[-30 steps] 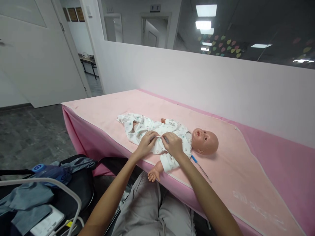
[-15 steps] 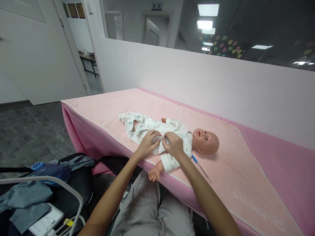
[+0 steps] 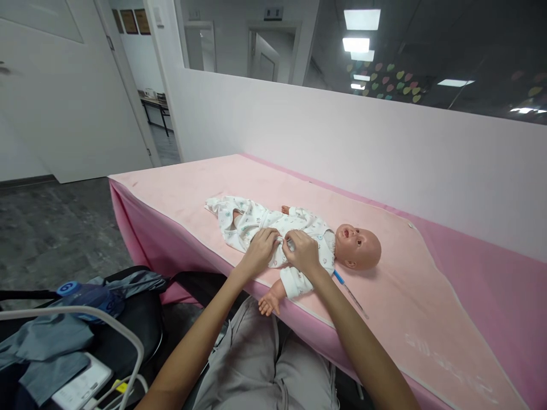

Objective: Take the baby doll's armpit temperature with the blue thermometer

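Observation:
A baby doll (image 3: 358, 246) lies on its back on the pink padded table (image 3: 410, 307), its head toward the right. It wears a white printed garment (image 3: 314, 222), with one lower leg partly showing through an opening. My left hand (image 3: 261, 250) pinches the garment's edge at the doll's middle, fingers bent together. Close beside it, my right hand (image 3: 301, 249) grips the same fabric between thumb and fingers. One doll hand (image 3: 269, 303) hangs over the table's near edge. A thin tool with a blue handle (image 3: 339, 277) rests beside the doll's shoulder.
At the lower left, a black chair (image 3: 145, 336) holds grey cloth (image 3: 55, 336), a blue bottle (image 3: 85, 296) and a white device (image 3: 83, 382). A white curved tube (image 3: 106, 318) passes in front. Behind the table stands a white wall (image 3: 342, 142) with a window above.
My left hand has turned slightly, its fingers now closer together at the fabric. My right hand holds nearly the same position. The doll has not visibly moved on the table.

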The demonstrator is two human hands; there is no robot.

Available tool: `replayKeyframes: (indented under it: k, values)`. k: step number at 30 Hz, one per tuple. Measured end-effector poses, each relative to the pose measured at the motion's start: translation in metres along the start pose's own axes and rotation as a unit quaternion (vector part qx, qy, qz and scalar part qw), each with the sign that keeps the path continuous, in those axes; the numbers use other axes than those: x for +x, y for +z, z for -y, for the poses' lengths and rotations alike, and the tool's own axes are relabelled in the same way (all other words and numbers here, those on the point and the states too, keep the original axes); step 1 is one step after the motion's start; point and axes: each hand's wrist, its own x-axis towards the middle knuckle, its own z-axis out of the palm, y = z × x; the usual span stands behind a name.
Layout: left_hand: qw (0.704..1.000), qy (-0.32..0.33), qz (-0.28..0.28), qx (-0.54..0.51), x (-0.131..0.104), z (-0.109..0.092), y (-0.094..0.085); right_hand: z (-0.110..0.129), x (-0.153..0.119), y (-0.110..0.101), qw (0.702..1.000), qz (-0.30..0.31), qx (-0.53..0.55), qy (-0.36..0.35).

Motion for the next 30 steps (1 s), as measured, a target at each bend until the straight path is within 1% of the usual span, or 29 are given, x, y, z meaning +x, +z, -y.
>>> replayKeyframes:
  k: [8, 19, 26, 30]
  values:
    - [1.0, 0.001, 0.012, 0.006, -0.0003, -0.0001, -0.0007, -0.0008, 0.0, 0.0005, 1.0, 0.005, 0.002, 0.001]
    - [0.994, -0.03, 0.012, -0.105, 0.0011, 0.0014, -0.006, -0.0001, 0.0004, -0.0012, 1.0, 0.015, 0.002, -0.01]
    - [0.992, -0.041, 0.009, -0.122, 0.0019, 0.001, -0.0074, -0.0016, -0.0001, 0.0012, 1.0, 0.013, 0.001, -0.01]
    - [0.992, -0.044, 0.012, -0.118, 0.0026, 0.0016, -0.0072, -0.0035, -0.0005, 0.004, 1.0, 0.012, 0.01, 0.007]
